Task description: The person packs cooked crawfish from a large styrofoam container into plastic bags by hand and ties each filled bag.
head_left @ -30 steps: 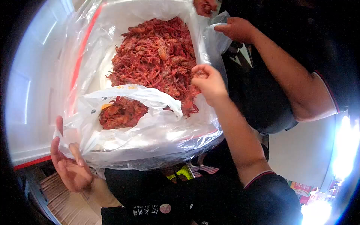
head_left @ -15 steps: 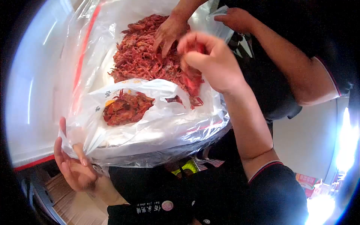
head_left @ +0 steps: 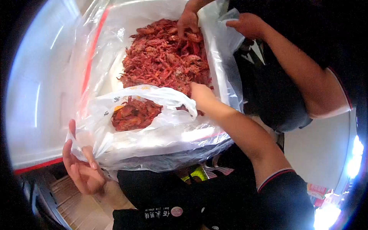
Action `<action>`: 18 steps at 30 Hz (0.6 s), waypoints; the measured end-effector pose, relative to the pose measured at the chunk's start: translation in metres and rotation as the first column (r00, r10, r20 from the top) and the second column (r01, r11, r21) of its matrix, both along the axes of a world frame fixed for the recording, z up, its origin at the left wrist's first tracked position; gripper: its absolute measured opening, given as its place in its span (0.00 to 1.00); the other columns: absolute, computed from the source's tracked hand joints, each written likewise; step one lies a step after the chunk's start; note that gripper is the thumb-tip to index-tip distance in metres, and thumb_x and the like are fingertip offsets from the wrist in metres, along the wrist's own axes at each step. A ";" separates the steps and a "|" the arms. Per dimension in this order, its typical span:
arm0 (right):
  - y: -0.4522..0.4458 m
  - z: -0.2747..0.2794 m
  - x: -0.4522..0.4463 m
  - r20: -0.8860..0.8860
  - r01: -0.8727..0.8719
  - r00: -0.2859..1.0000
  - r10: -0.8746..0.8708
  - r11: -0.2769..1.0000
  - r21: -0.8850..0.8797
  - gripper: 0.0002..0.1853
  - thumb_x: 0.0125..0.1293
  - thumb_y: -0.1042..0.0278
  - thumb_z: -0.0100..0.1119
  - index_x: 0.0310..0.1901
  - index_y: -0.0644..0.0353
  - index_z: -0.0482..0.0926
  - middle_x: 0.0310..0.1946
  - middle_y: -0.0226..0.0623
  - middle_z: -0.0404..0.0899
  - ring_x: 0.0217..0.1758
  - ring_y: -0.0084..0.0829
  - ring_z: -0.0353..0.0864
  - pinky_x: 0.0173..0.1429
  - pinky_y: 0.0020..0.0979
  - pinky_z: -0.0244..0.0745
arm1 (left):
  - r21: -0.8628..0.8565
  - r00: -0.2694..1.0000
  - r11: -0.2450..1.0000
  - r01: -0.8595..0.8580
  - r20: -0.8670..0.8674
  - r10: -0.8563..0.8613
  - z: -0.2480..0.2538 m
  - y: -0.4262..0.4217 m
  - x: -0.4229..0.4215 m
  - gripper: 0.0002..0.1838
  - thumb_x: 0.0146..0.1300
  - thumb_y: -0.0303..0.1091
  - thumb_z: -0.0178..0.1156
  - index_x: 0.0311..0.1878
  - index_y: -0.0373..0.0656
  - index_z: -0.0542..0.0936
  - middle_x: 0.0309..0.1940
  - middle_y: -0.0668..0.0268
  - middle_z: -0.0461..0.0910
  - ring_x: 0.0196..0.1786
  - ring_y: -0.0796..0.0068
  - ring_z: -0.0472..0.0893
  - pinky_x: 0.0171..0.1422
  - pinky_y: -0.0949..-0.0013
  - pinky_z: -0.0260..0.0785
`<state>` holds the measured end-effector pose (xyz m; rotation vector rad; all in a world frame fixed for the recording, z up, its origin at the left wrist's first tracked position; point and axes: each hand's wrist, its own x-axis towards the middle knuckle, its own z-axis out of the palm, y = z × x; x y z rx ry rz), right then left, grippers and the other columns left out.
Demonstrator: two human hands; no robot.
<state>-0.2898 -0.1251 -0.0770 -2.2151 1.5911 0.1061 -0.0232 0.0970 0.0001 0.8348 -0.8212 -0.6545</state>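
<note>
My left hand (head_left: 86, 172), palm up at the lower left, holds the edge of a white plastic bag (head_left: 153, 92) stretched over its fingers. Inside the bag's open mouth lies a clump of red crayfish (head_left: 136, 114) with a bit of orange beside it. My right hand (head_left: 201, 96) reaches down at the near right side of a large pile of red crayfish (head_left: 161, 57), just beyond the bag's rim. Its fingers are hidden among the crayfish, so their grip does not show.
Clear plastic sheeting (head_left: 226, 76) lines the white, box-like container (head_left: 115, 73) around the pile. Across from me, a co-worker's one hand (head_left: 188, 23) touches the crayfish; the other hand (head_left: 249, 26) is at the sheeting. A white lidlike surface (head_left: 42, 84) with a red edge stands at left.
My right hand has come down from above the pile into its near edge. The co-worker's hand in the crayfish has shifted toward the far side. My left hand keeps hold of the bag.
</note>
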 end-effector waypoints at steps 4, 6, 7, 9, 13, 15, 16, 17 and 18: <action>0.016 0.088 0.003 0.553 0.190 0.824 -0.120 0.979 -0.071 0.13 0.52 0.70 0.59 0.41 0.62 0.76 0.27 0.41 0.79 0.31 0.29 0.80 0.37 0.30 0.74 | 0.005 1.000 1.000 0.026 0.000 -0.026 0.003 -0.001 0.000 0.29 0.61 0.41 0.46 0.64 0.35 0.63 0.66 0.33 0.49 0.19 0.84 0.66 0.41 0.85 0.65; 0.029 0.143 0.022 0.845 0.153 0.523 0.113 0.963 -0.223 0.10 0.58 0.76 0.58 0.43 0.62 0.75 0.28 0.29 0.78 0.28 0.14 0.74 0.32 0.17 0.68 | 0.013 0.999 0.999 0.038 0.031 -0.038 0.005 -0.003 -0.002 0.30 0.61 0.42 0.47 0.64 0.34 0.62 0.66 0.32 0.46 0.19 0.85 0.66 0.35 0.86 0.64; 0.038 0.165 0.039 0.924 0.163 0.354 0.144 0.963 -0.213 0.09 0.60 0.76 0.58 0.43 0.63 0.75 0.30 0.28 0.79 0.29 0.14 0.75 0.31 0.16 0.69 | 0.010 0.996 0.998 0.067 0.062 -0.068 0.006 -0.005 -0.003 0.31 0.61 0.42 0.49 0.65 0.33 0.61 0.67 0.31 0.42 0.18 0.85 0.66 0.29 0.87 0.63; 0.049 0.165 0.084 0.946 -0.033 0.069 0.318 0.948 -0.317 0.09 0.58 0.77 0.58 0.41 0.62 0.73 0.31 0.32 0.76 0.30 0.21 0.77 0.31 0.21 0.70 | 0.031 0.997 0.999 0.027 0.076 -0.029 0.010 -0.008 -0.009 0.37 0.58 0.44 0.52 0.67 0.34 0.57 0.66 0.30 0.45 0.17 0.84 0.67 0.26 0.87 0.62; 0.063 0.100 0.162 0.639 -0.298 0.164 0.752 0.655 -0.694 0.11 0.52 0.76 0.60 0.37 0.61 0.71 0.34 0.43 0.71 0.36 0.43 0.76 0.36 0.36 0.73 | -0.021 0.997 0.998 -0.052 0.062 0.053 0.021 -0.012 -0.008 0.45 0.56 0.43 0.53 0.71 0.38 0.42 0.64 0.28 0.49 0.19 0.79 0.72 0.31 0.84 0.66; 0.060 0.057 0.161 0.424 -0.585 0.369 0.827 0.561 -0.586 0.08 0.56 0.68 0.58 0.35 0.59 0.71 0.35 0.41 0.72 0.33 0.42 0.76 0.37 0.37 0.73 | 0.030 0.980 0.979 -0.200 0.005 0.200 0.020 -0.014 -0.002 0.45 0.56 0.45 0.52 0.71 0.37 0.42 0.64 0.28 0.49 0.19 0.79 0.72 0.29 0.85 0.66; 0.063 0.053 0.156 0.370 -0.648 0.538 0.758 0.652 -0.394 0.09 0.56 0.67 0.57 0.36 0.59 0.72 0.37 0.41 0.73 0.36 0.42 0.75 0.38 0.37 0.73 | 0.043 0.974 0.973 -0.229 0.015 0.228 0.019 -0.015 0.000 0.45 0.55 0.47 0.52 0.71 0.37 0.43 0.64 0.27 0.49 0.19 0.79 0.72 0.29 0.84 0.66; 0.071 0.051 0.125 0.369 -0.649 0.539 0.757 0.653 -0.390 0.09 0.56 0.67 0.57 0.36 0.59 0.72 0.37 0.41 0.73 0.36 0.42 0.75 0.38 0.37 0.73 | 0.046 0.974 0.973 -0.228 0.011 0.228 0.015 -0.010 -0.016 0.45 0.55 0.47 0.52 0.71 0.37 0.43 0.64 0.27 0.49 0.19 0.79 0.72 0.29 0.84 0.66; 0.074 0.067 0.109 0.357 -0.605 0.547 0.757 0.652 -0.456 0.10 0.55 0.67 0.59 0.38 0.59 0.73 0.38 0.41 0.73 0.38 0.42 0.75 0.40 0.37 0.72 | 0.044 0.975 0.974 -0.220 0.024 0.219 0.015 -0.009 -0.014 0.45 0.56 0.46 0.52 0.70 0.37 0.43 0.64 0.27 0.49 0.19 0.79 0.71 0.30 0.84 0.67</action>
